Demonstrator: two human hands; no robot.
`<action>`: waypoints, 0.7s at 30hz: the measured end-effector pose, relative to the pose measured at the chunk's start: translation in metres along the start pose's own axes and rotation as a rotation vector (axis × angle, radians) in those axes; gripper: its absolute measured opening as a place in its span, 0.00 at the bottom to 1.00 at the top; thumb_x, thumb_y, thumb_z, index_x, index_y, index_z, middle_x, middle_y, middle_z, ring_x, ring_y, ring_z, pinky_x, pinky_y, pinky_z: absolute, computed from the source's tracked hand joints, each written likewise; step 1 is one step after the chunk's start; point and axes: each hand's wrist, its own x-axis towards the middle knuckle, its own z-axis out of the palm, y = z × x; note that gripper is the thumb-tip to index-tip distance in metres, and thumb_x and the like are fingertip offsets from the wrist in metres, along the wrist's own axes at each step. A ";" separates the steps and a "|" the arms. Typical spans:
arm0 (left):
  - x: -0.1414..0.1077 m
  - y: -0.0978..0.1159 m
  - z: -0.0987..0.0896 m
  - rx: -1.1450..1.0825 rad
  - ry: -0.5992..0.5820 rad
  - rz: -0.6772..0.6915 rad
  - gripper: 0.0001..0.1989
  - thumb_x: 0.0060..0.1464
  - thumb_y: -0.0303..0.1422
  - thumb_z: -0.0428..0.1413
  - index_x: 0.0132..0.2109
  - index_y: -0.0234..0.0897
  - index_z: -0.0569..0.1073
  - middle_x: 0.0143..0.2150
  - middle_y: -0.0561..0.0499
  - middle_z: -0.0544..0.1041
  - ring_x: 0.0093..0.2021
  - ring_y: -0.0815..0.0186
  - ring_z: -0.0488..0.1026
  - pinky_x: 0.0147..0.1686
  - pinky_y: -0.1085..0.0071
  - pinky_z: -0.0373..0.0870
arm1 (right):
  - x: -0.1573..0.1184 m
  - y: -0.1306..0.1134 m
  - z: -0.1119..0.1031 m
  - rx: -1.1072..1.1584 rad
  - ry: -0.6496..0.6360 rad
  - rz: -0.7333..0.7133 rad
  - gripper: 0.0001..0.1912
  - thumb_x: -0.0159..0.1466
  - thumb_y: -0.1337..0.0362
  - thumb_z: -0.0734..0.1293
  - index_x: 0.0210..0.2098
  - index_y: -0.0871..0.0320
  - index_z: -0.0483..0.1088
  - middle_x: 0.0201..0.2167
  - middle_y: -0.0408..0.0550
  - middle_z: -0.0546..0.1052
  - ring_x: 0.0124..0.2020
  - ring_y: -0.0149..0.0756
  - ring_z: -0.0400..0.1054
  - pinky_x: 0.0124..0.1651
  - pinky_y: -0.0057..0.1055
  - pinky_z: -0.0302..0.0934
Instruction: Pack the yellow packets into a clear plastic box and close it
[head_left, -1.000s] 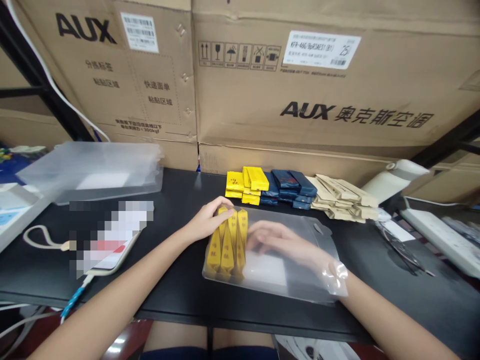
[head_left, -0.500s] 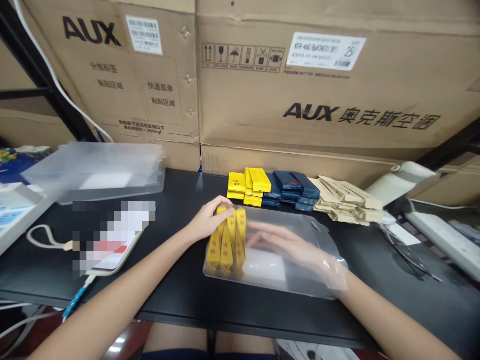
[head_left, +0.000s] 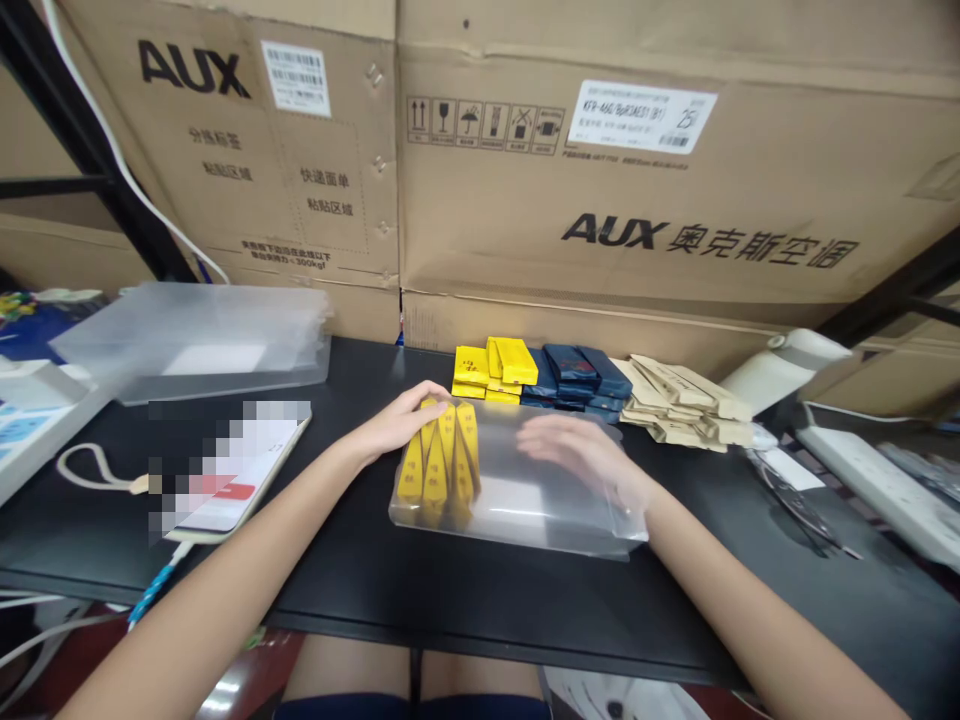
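A translucent plastic bag (head_left: 499,455) lies on the black table, its mouth toward the right. Several yellow packets (head_left: 439,470) with dark lettering stand in a row inside its left end. My left hand (head_left: 401,422) is closed on that far left corner, thumb on top, pinching the bag by the packets. Blurred by motion, my right hand (head_left: 574,448) is at the bag's right part, fingers stretched out and no object visible in them. The wrist is at the bag's mouth, where plastic partly veils the hand.
Behind the bag sit yellow packets (head_left: 510,362), navy packets (head_left: 574,372) and beige packets (head_left: 686,395). More clear bags (head_left: 202,330) and a phone (head_left: 259,470) lie left. A white bottle (head_left: 780,370), glasses (head_left: 799,500) and a power strip (head_left: 877,480) are right. Cartons (head_left: 480,220) stand behind.
My right hand has drawn back from the yellow packets toward the bag's mouth, its fingers now farther right. The left hand keeps its hold on the bag's left end.
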 end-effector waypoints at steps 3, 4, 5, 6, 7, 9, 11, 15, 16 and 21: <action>0.001 -0.003 -0.003 -0.026 0.021 -0.046 0.16 0.54 0.44 0.50 0.44 0.39 0.68 0.42 0.51 0.72 0.44 0.61 0.69 0.44 0.67 0.64 | 0.008 -0.002 -0.025 0.136 0.390 -0.094 0.07 0.50 0.77 0.65 0.21 0.60 0.71 0.23 0.47 0.76 0.28 0.34 0.72 0.38 0.31 0.68; 0.001 -0.002 -0.003 -0.030 0.031 -0.057 0.16 0.54 0.44 0.50 0.44 0.39 0.68 0.41 0.51 0.72 0.43 0.60 0.69 0.44 0.66 0.64 | 0.010 -0.003 -0.032 0.231 0.549 -0.148 0.10 0.48 0.79 0.63 0.18 0.59 0.67 0.18 0.44 0.73 0.23 0.30 0.69 0.32 0.28 0.66; 0.001 -0.002 -0.002 -0.032 0.037 -0.064 0.16 0.54 0.44 0.50 0.44 0.39 0.68 0.41 0.51 0.72 0.44 0.60 0.69 0.44 0.66 0.64 | 0.011 -0.005 -0.039 0.286 0.630 -0.187 0.12 0.49 0.80 0.61 0.16 0.59 0.63 0.15 0.41 0.69 0.20 0.27 0.65 0.29 0.25 0.64; 0.001 -0.001 -0.002 -0.032 0.041 -0.065 0.16 0.54 0.43 0.50 0.44 0.38 0.68 0.41 0.51 0.72 0.44 0.60 0.69 0.45 0.66 0.64 | 0.012 -0.006 -0.045 0.360 0.711 -0.209 0.14 0.50 0.80 0.58 0.14 0.59 0.57 0.12 0.38 0.63 0.17 0.24 0.60 0.25 0.22 0.61; 0.001 -0.001 -0.001 -0.033 0.044 -0.062 0.16 0.53 0.43 0.50 0.44 0.38 0.69 0.41 0.50 0.73 0.45 0.60 0.69 0.45 0.66 0.64 | 0.012 -0.007 -0.051 0.451 0.792 -0.215 0.15 0.52 0.80 0.56 0.14 0.59 0.52 0.10 0.37 0.58 0.14 0.23 0.55 0.22 0.21 0.58; 0.000 0.000 0.001 -0.032 0.057 -0.051 0.15 0.53 0.42 0.51 0.43 0.37 0.70 0.43 0.50 0.73 0.47 0.59 0.69 0.47 0.66 0.63 | 0.011 -0.009 -0.058 0.549 0.885 -0.196 0.17 0.55 0.80 0.52 0.15 0.59 0.45 0.09 0.36 0.51 0.10 0.22 0.47 0.18 0.19 0.51; 0.000 0.000 0.003 -0.041 0.085 -0.048 0.15 0.52 0.42 0.52 0.43 0.37 0.70 0.43 0.50 0.73 0.47 0.59 0.69 0.47 0.66 0.63 | 0.010 -0.009 -0.062 0.590 0.937 -0.175 0.17 0.57 0.80 0.49 0.16 0.59 0.41 0.08 0.36 0.48 0.09 0.22 0.43 0.16 0.18 0.48; 0.003 -0.002 0.006 -0.193 0.123 -0.103 0.17 0.50 0.41 0.55 0.46 0.40 0.70 0.44 0.51 0.75 0.46 0.60 0.71 0.46 0.67 0.65 | 0.011 -0.006 -0.061 0.633 0.978 -0.178 0.16 0.56 0.81 0.48 0.18 0.59 0.41 0.09 0.35 0.49 0.09 0.22 0.43 0.16 0.19 0.49; 0.004 -0.003 0.007 -0.260 0.134 -0.115 0.17 0.49 0.41 0.55 0.45 0.40 0.70 0.44 0.51 0.76 0.46 0.61 0.72 0.46 0.67 0.65 | 0.012 -0.004 -0.060 0.637 0.980 -0.183 0.15 0.56 0.80 0.49 0.18 0.59 0.42 0.09 0.36 0.50 0.09 0.22 0.44 0.16 0.19 0.49; 0.024 -0.007 0.006 -0.506 0.267 -0.220 0.17 0.43 0.43 0.60 0.37 0.37 0.72 0.38 0.50 0.78 0.37 0.65 0.73 0.40 0.70 0.67 | 0.013 -0.001 -0.056 0.642 0.980 -0.203 0.14 0.53 0.80 0.51 0.19 0.58 0.44 0.10 0.35 0.51 0.10 0.22 0.45 0.17 0.20 0.50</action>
